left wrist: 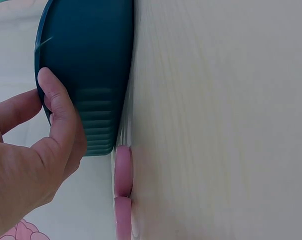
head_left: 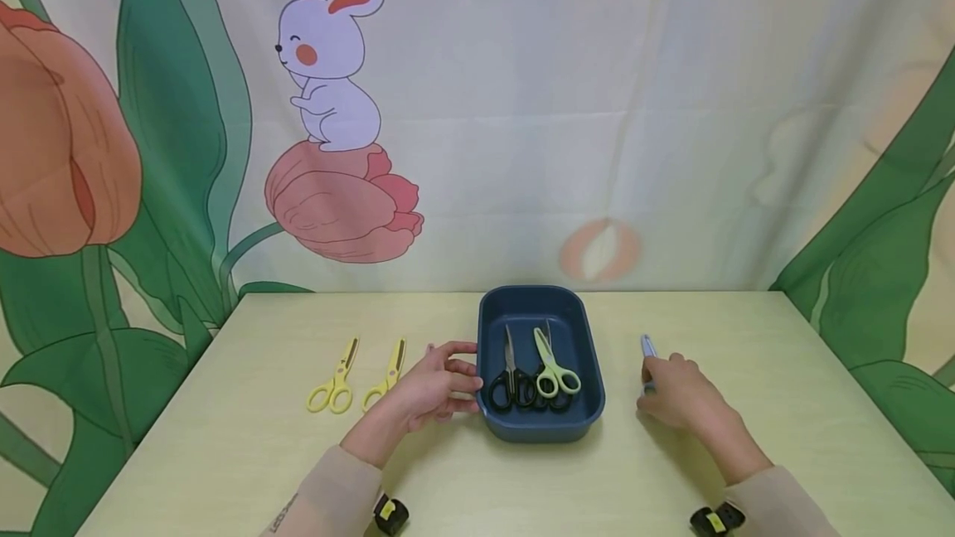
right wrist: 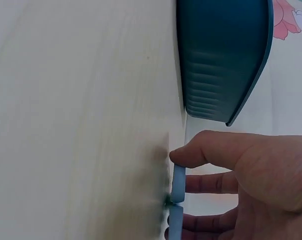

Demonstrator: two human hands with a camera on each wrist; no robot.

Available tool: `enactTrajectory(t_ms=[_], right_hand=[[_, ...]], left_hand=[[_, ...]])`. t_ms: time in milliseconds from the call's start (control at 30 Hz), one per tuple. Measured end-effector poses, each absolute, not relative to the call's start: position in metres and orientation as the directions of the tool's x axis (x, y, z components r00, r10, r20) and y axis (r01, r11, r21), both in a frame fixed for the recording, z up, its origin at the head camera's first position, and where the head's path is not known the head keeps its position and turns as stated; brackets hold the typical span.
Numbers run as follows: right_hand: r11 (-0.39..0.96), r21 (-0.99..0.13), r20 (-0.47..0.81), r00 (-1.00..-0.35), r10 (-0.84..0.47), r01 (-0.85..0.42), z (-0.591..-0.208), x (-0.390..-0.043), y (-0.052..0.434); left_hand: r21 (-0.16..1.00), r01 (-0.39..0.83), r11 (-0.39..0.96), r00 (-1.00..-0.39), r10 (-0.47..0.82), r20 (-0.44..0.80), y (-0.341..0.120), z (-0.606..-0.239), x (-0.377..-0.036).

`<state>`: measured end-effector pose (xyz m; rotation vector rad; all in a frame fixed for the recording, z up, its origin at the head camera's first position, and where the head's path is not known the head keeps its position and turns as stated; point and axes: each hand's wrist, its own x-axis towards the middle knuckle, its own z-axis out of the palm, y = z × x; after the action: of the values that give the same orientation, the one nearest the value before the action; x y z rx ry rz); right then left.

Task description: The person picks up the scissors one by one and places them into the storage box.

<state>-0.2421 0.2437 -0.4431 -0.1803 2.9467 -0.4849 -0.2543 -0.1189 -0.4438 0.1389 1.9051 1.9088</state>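
Observation:
My left hand [head_left: 436, 384] touches the left wall of a dark blue plastic bin [head_left: 540, 431], its fingertips at the rim. Inside the bin lie black-handled scissors [head_left: 512, 388], with light green scissors [head_left: 557, 375] overlapping another black-handled pair. My right hand [head_left: 682, 392], right of the bin, grips light blue scissors [head_left: 647, 346] at the tabletop; in the right wrist view the thumb and fingers are about their blue handles [right wrist: 178, 185]. Pink handles [left wrist: 123, 172] lie on the table under my left hand, mostly hidden in the head view.
Two pairs of yellow scissors [head_left: 331, 388] lie left of my left hand, the nearer one partly covered by it. The pale wooden table [head_left: 597, 487] ends at a printed curtain [head_left: 485, 147] with a rabbit and tulips.

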Motion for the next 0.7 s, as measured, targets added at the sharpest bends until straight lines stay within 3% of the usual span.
enactTrajectory(t_ms=[700], right_hand=[[0.947, -0.312, -0.098, -0.989, -0.113, -0.077, -0.4425, -0.2432, 0.2395]], left_hand=[[0.970, -0.238, 0.048, -0.901, 0.363, -0.239, -0.1197, -0.4441, -0.2536]])
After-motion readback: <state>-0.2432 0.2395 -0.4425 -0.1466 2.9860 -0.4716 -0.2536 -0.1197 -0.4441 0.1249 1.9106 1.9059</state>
